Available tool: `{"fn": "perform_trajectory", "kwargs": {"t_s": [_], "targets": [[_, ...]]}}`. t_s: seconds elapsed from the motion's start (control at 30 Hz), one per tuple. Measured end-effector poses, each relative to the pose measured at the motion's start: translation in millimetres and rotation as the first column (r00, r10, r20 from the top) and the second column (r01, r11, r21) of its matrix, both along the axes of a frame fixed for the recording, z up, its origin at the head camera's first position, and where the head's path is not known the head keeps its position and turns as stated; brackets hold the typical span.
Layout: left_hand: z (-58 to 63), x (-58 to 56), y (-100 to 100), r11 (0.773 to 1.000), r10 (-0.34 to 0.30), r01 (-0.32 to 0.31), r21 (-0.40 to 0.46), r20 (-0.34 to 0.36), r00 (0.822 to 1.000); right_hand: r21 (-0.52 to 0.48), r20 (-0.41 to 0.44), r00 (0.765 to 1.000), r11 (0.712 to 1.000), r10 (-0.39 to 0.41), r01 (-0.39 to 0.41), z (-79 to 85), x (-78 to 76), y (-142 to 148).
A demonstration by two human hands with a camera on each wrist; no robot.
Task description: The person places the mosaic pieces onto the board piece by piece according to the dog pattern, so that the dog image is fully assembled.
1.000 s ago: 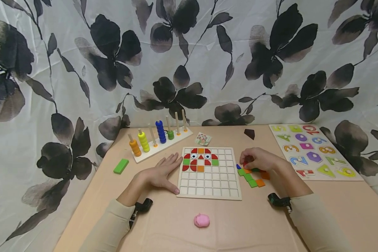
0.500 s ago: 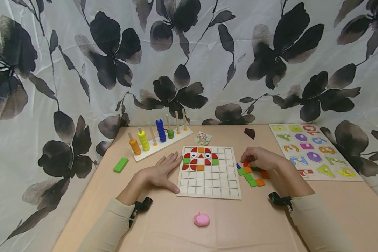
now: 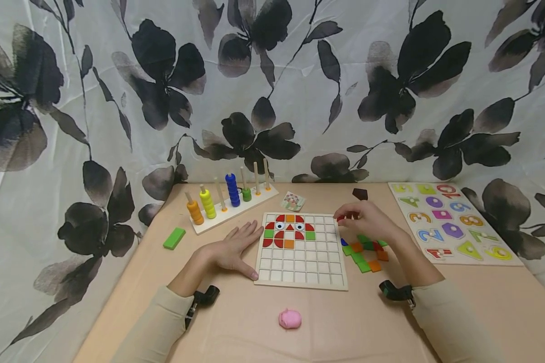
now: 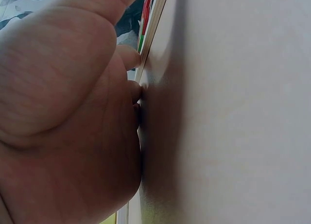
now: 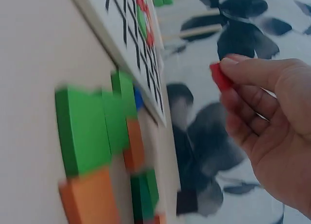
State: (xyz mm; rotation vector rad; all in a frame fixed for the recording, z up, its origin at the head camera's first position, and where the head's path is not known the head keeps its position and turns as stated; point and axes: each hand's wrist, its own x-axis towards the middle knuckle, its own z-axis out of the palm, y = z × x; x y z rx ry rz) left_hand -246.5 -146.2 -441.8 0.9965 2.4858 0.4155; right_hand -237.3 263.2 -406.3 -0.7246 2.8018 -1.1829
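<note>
My left hand point(image 3: 229, 252) rests with straight fingers on the table along the left edge of a white grid board point(image 3: 300, 275); fingertips and thumb touch its rim. Red, orange, green and eye-patterned tiles fill part of the board's upper left. My right hand point(image 3: 368, 219) is raised just past the board's right edge. Between thumb and fingers it pinches a small red tile point(image 5: 221, 77), clear in the right wrist view. Its exact shape is partly hidden by the fingers. Below that hand lies a loose pile of green point(image 3: 359, 258), orange and blue tiles.
A peg stacker point(image 3: 231, 209) with coloured rings stands behind the left hand. A green block point(image 3: 174, 238) lies at left, a pink pig-like toy point(image 3: 290, 318) in front. Behind the board are a picture card point(image 3: 293, 201) and a dark piece point(image 3: 360, 194); a number puzzle point(image 3: 454, 222) lies right.
My right hand has lifted from the tile pile and moved left and up toward the board, carrying the red tile. The left hand stays in place.
</note>
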Motion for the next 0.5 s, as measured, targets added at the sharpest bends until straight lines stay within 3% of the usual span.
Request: {"fn": "perform_trajectory", "kwargs": {"t_s": [0.17, 0.5], "targets": [[1.8, 0.7, 1, 1.000, 0.001, -0.001, 0.005, 0.009, 1.000, -0.072, 0.067, 0.995, 0.995, 0.074, -0.069, -0.6, -6.0, -30], [1.5, -1.1, 0, 1.000, -0.004, 0.004, 0.008, 0.006, 1.000, 0.045, 0.159, 0.959, 0.969, 0.233, -0.243, -11.6, -12.3, -81]]}}
